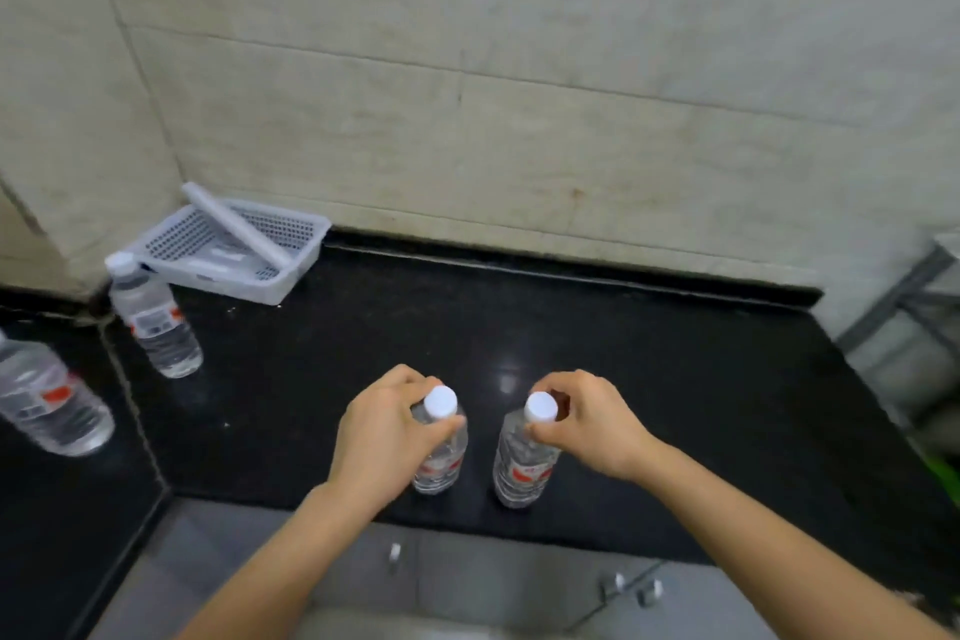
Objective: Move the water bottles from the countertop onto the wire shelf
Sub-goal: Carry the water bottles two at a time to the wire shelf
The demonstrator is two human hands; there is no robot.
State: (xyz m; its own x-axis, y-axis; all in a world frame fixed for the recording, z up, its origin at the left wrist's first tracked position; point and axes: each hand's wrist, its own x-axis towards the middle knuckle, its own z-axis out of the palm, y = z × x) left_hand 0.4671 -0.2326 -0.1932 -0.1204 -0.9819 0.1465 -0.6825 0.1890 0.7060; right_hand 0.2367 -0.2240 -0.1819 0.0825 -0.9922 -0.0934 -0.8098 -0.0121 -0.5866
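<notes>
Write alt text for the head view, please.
The left hand grips one water bottle and the right hand a second bottle, both upright on a black countertop. Two more bottles and a white basket sit at left.

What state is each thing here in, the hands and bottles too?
left hand: grips near-left bottle, capped, upright.
right hand: grips near-right bottle, capped, upright.
back-left bottle: capped, upright, untouched on countertop.
far-left bottle: standing, untouched, top cut off by frame.
basket: white bar lies across it.
</notes>
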